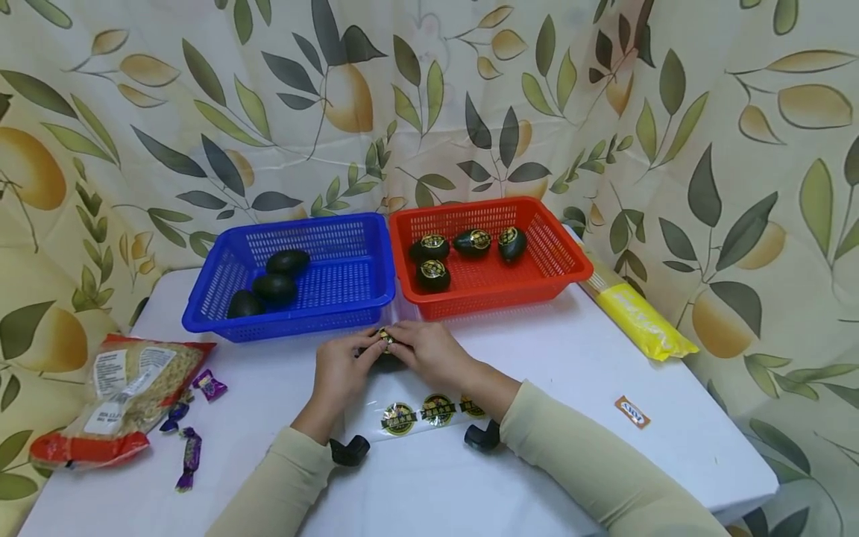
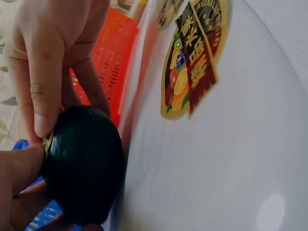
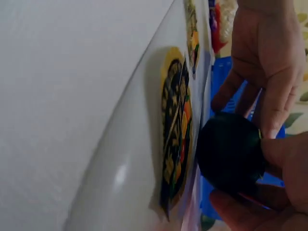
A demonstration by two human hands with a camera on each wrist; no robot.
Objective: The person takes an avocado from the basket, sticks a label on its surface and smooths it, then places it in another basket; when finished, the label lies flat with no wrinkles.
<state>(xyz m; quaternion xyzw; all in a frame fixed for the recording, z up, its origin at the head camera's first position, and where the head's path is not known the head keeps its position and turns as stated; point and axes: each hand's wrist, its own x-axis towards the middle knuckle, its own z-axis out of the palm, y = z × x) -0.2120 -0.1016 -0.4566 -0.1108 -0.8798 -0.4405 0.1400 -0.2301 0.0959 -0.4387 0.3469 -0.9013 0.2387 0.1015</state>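
Both hands meet around a dark green avocado over the middle of the table. My left hand holds its left side, fingers curled behind it. From the other side my right hand grips it too. Both thumbs press at a black and gold sticker on the avocado's upper face. Just below lies a clear sheet of round fruit stickers, its right part hidden under the right forearm. In the left wrist view, the avocado shows its plain underside, while a large sticker stands out on the sheet.
A blue basket at the back left holds 3 plain avocados. The red basket beside it holds several stickered ones. At left lie a red-ended food bag and purple-wrapped candies. A yellow noodle pack and orange wrapper lie right.
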